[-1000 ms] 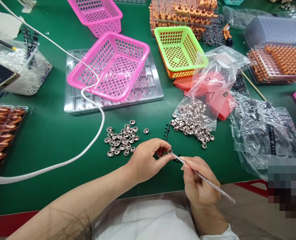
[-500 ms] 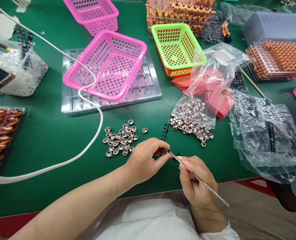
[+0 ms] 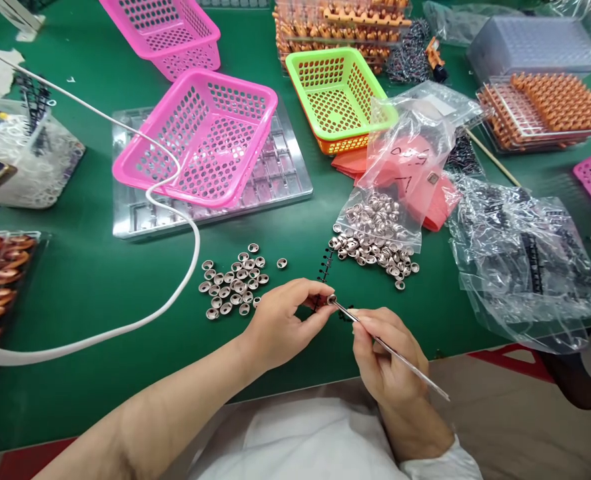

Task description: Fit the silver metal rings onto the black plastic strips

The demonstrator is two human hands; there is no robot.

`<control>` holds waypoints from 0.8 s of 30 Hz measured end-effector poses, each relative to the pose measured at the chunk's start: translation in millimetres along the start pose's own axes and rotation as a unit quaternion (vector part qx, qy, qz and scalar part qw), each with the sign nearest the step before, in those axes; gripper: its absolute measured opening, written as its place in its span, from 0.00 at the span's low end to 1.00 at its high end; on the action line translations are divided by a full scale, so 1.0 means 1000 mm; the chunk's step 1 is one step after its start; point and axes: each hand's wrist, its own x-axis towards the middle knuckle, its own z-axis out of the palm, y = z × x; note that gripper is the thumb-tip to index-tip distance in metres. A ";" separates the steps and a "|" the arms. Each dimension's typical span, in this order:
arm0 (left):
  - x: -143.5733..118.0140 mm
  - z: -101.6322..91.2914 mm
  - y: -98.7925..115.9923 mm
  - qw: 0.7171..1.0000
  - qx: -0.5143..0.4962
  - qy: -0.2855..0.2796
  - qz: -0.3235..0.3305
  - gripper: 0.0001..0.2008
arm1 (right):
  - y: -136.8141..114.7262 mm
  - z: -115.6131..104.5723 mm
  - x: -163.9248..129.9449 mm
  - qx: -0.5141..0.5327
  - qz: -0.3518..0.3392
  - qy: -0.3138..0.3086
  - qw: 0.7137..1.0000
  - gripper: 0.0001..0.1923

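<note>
Between thumb and forefinger, my left hand (image 3: 285,323) pinches a small round metal cup (image 3: 331,300). My right hand (image 3: 392,350) grips a thin metal tweezers-like tool (image 3: 400,362) like a pen; its tip meets the cup. Whether the tool has one or two prongs I cannot make out. Just beyond my left fingers lies a black toothed plastic strip (image 3: 325,265), its near end hidden by the hand. Another small black piece (image 3: 346,313) sits beneath the tool. Left of my hands several similar metal cups (image 3: 235,283) are spread on the green table (image 3: 165,360).
A clear bag (image 3: 380,217) spills more cups at centre right. Behind stand a pink basket (image 3: 200,190) on a clear tray (image 3: 295,180) and a green basket (image 3: 345,133). A white cable (image 3: 188,267) crosses the left side. Plastic bags of black parts (image 3: 530,267) lie right.
The view has shifted slightly, so most things on the table sit a little further left. Both hands keep the same hold, with the tool's tip still at the cup.
</note>
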 end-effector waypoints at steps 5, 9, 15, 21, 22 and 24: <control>0.001 0.000 0.001 1.000 0.014 0.017 0.022 0.04 | 0.000 0.001 0.001 0.001 -0.005 0.005 1.000 0.22; 0.001 0.001 0.001 0.999 0.021 0.027 0.028 0.03 | 0.000 0.000 0.002 -0.007 -0.013 -0.005 1.000 0.21; 0.000 0.001 -0.001 0.999 0.011 0.035 0.014 0.05 | -0.001 0.000 0.000 -0.022 -0.028 0.008 0.999 0.20; 0.000 0.002 -0.002 1.000 0.003 0.029 0.010 0.05 | -0.003 0.001 0.000 -0.008 -0.023 0.008 1.000 0.19; 0.000 0.002 -0.002 1.000 0.002 0.029 0.011 0.05 | -0.004 0.000 0.000 -0.005 -0.021 0.010 1.000 0.19; 0.000 0.001 -0.002 0.999 0.000 0.028 0.015 0.05 | -0.004 -0.001 0.000 -0.001 -0.015 0.012 1.000 0.20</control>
